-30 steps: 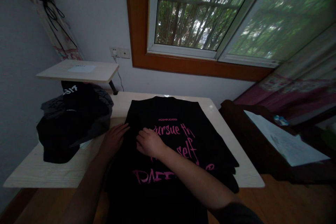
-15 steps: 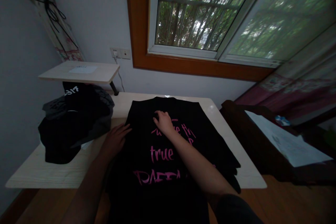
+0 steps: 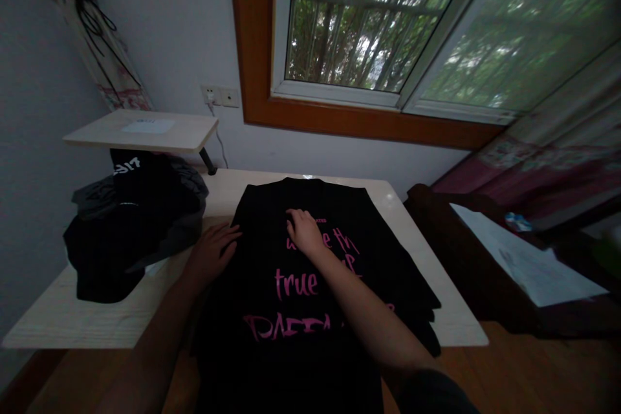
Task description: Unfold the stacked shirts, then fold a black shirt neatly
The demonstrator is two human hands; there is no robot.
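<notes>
Shirt [image 3: 298,261]: black, flat on table [image 3: 458,323], overhanging at 6 o'clock, probably spread to keep cloth even. Layered at 4 o'clock; cannot tell if one garment or several. Next, clothes pile [image 3: 145,226] at 9 to 10 o'clock from shirt, partly under shelf [image 3: 182,134], perhaps parked there for working room. Then left hand [image 3: 213,250], on shirt's edge around 10 o'clock: loosely open, fingertips on cloth, no grip visible, likely steadying. Right hand [image 3: 305,233], toward 12 o'clock from shirt's middle: half curled, over pink print [image 3: 297,283]; underside hidden, cannot tell if pinching cloth or just smoothing. Relative to hands: directly beneath right, at 3 o'clock from left.
</notes>
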